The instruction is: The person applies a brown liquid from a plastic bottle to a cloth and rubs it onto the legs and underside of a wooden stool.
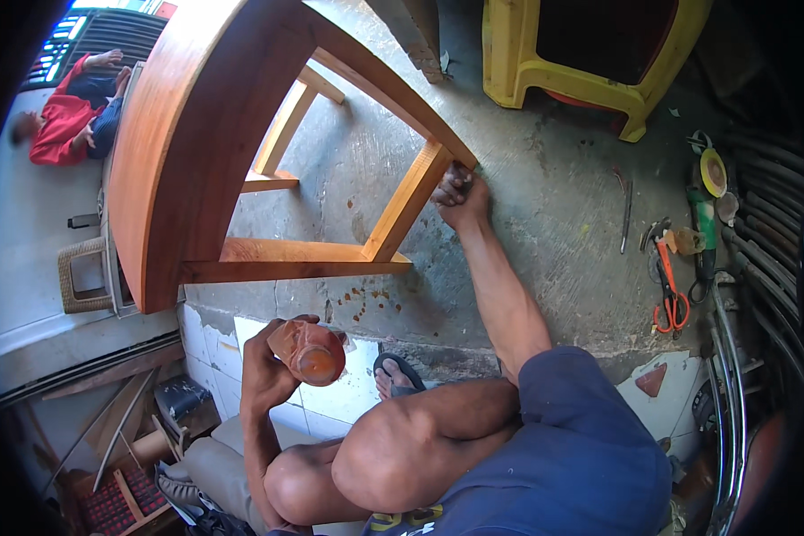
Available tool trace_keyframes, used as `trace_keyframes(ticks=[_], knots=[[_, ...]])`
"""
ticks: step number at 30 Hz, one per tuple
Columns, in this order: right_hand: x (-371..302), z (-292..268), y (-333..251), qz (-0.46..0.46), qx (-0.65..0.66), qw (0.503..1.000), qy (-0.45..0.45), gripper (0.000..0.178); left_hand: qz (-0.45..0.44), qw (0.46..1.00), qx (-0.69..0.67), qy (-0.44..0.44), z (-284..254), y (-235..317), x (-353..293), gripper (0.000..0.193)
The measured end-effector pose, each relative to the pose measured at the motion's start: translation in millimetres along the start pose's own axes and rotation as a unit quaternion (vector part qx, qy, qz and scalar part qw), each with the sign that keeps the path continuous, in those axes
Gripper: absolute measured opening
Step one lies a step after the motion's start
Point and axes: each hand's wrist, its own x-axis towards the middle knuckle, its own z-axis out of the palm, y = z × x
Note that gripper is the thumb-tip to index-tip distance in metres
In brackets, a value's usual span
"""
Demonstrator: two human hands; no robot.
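Note:
My left hand (268, 371) grips a see-through plastic container (317, 355) stained reddish orange, held above the floor near my knees. In front of me a varnished wooden stool or small table (207, 134) stands tilted, its broad glossy panel on the left and its legs and rails toward the right. At the far end of one wooden leg (411, 201), my right hand (460, 196) is closed with curled, darkened fingers against the wood. Whatever lies inside those fingers is hidden.
Brown drips spot the concrete floor (366, 304). On the right lie orange-handled scissors (669, 290), a green angle grinder (704, 214) and a thin metal rod (626, 214). A yellow plastic stool (509, 67) stands beyond. Someone in red (67, 125) sits at far left.

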Motion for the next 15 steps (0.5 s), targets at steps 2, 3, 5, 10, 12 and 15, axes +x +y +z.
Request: trace_keyframes(ticks=[2,3,5,10,12,15], knots=[[-16,-4,-21,-0.040,-0.040,0.998,0.040,0.019,0.021,1.000,0.001,0.001,3,6,6,0.043],[-25,0,-13,-0.062,-0.067,0.993,0.074,0.024,0.030,0.999,0.016,0.016,-2,10,-4,0.043],[-45,-1,-1,-0.083,-0.102,0.987,0.096,0.022,-0.004,0.997,-0.066,0.034,-2,3,-10,0.044],[-20,-1,-32,-0.041,-0.130,0.987,0.089,0.008,0.040,0.998,-0.049,0.026,1,19,0,0.044],[-10,9,-49,0.010,-0.172,0.980,0.102,0.009,0.068,0.997,-0.016,0.013,4,6,0,0.044],[-48,27,-24,0.029,-0.241,0.969,0.048,0.010,0.079,0.995,-0.052,0.010,3,5,-10,0.046]])
